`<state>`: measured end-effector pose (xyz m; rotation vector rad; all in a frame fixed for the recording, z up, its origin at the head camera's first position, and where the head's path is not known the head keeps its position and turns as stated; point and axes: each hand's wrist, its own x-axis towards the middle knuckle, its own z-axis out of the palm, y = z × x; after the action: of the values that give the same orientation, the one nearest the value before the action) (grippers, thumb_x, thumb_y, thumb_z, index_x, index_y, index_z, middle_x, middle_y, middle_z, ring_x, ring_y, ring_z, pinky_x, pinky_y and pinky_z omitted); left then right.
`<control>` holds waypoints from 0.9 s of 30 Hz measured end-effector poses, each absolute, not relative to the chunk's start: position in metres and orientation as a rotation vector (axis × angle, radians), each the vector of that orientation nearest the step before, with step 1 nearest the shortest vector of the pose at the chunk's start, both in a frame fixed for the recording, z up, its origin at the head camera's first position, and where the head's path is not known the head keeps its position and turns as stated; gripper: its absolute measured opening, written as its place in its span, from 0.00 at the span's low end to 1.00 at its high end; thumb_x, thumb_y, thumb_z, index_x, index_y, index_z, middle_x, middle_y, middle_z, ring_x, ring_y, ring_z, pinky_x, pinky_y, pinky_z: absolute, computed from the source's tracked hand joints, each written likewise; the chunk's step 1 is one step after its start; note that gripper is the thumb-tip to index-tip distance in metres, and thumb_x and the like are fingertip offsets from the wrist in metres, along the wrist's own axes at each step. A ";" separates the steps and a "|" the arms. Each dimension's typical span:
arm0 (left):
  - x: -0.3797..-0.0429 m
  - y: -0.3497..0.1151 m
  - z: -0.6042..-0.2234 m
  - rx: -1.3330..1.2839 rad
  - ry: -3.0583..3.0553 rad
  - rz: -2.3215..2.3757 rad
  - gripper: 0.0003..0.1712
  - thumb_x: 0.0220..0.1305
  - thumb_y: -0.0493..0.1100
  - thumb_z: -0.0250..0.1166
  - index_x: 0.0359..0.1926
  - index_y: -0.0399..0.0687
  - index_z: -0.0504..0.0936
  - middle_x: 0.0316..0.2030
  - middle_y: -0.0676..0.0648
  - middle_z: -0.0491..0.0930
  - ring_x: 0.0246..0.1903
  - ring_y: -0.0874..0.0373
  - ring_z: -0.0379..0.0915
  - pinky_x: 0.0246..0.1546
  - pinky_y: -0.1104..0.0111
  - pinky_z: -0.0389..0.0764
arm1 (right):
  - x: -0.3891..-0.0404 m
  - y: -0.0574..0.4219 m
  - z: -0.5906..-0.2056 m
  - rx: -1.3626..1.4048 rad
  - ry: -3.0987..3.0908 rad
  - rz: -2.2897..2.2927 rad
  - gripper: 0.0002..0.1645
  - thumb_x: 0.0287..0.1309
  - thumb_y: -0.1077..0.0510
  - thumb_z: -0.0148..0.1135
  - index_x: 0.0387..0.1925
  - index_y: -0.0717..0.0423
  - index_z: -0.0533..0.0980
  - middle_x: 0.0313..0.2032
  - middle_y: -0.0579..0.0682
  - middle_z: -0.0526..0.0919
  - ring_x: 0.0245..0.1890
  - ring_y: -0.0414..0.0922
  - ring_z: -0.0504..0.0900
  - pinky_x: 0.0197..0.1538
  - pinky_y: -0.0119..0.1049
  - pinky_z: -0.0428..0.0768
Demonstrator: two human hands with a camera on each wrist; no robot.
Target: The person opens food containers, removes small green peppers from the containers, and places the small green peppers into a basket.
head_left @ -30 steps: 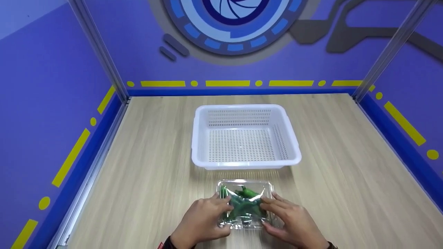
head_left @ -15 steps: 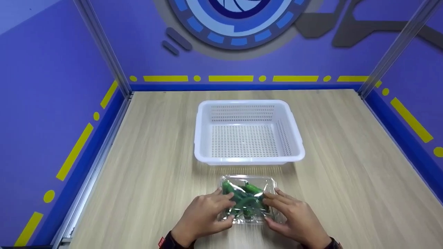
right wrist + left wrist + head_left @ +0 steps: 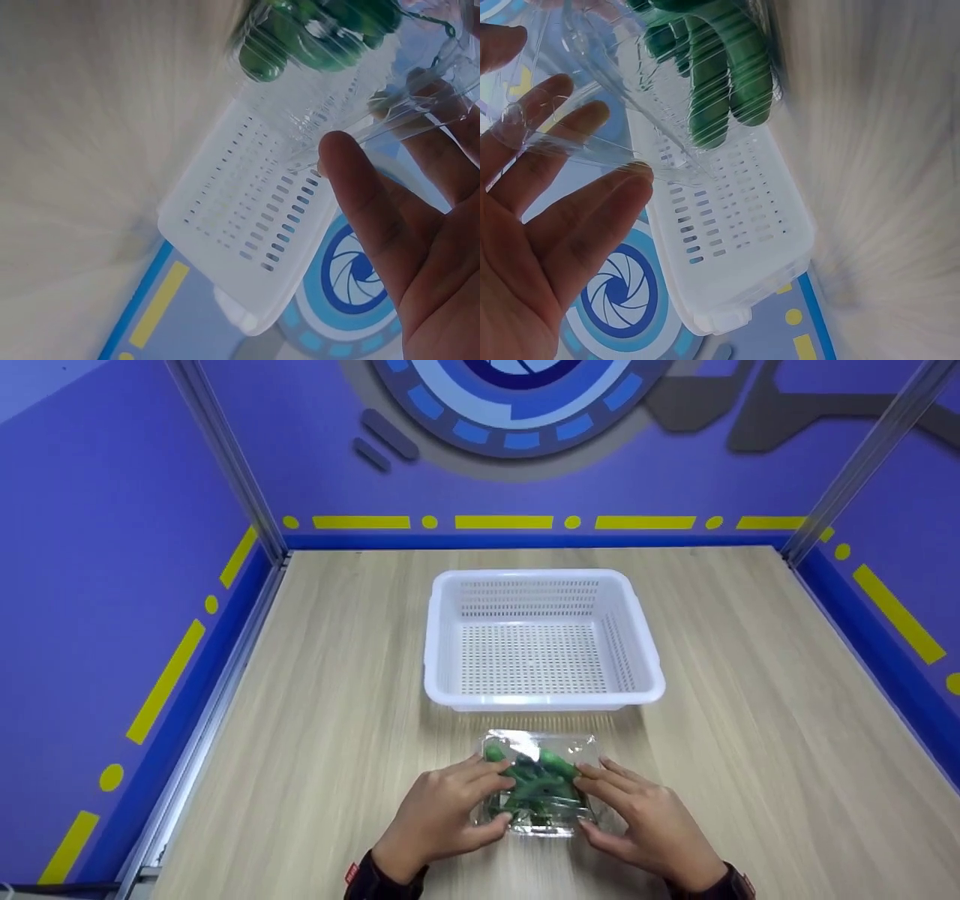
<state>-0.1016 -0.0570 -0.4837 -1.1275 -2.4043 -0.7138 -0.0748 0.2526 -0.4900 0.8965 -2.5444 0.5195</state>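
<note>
A clear plastic clamshell box (image 3: 574, 744) stands on the table, holding several green peppers (image 3: 541, 787). My left hand (image 3: 442, 814) holds the box by its left side, fingertips on the lid and thumb at the front edge. On the opposite side my right hand (image 3: 643, 817) has its fingers over the lid, with the thumb near the front corner. In the left wrist view the fingers (image 3: 592, 217) meet the clear rim, and the peppers (image 3: 711, 82) show through the plastic. The right wrist view shows a finger (image 3: 356, 176) against the rim.
Just behind the box stands a white perforated basket (image 3: 544, 700), with nothing inside it. The wood-grain table (image 3: 330, 675) is bounded by blue-purple printed walls (image 3: 105, 585) at the left, back and right.
The head view has tilted slightly down. Both thumbs have shifted a little farther onto the front edge of the box. The basket stays in place.
</note>
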 end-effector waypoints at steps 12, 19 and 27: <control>-0.101 -0.054 -0.485 -0.778 -2.430 -0.849 0.30 0.58 0.53 0.73 0.61 0.55 0.79 0.61 0.54 0.81 0.54 0.59 0.82 0.41 0.67 0.85 | -0.085 0.255 -0.475 0.886 -2.445 0.482 0.31 0.53 0.49 0.75 0.60 0.46 0.80 0.60 0.45 0.83 0.53 0.45 0.87 0.45 0.43 0.87; -0.095 -0.052 -0.486 -0.488 -2.492 -0.940 0.16 0.53 0.53 0.76 0.35 0.56 0.77 0.30 0.59 0.76 0.28 0.67 0.75 0.27 0.76 0.72 | -0.095 0.257 -0.469 0.842 -2.449 0.525 0.30 0.57 0.52 0.72 0.62 0.50 0.77 0.58 0.47 0.85 0.51 0.49 0.88 0.46 0.46 0.86; -0.084 -0.049 -0.496 -0.954 -2.584 -0.790 0.16 0.56 0.63 0.73 0.38 0.61 0.85 0.39 0.62 0.80 0.40 0.66 0.75 0.39 0.71 0.77 | -0.103 0.256 -0.464 0.806 -2.511 0.571 0.25 0.61 0.54 0.69 0.59 0.52 0.76 0.51 0.48 0.87 0.47 0.49 0.89 0.43 0.47 0.86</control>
<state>-0.0839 -0.0494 -0.4960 -0.9543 -2.5838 -0.7898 -0.1027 0.2564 -0.4638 0.8063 -2.5107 0.5708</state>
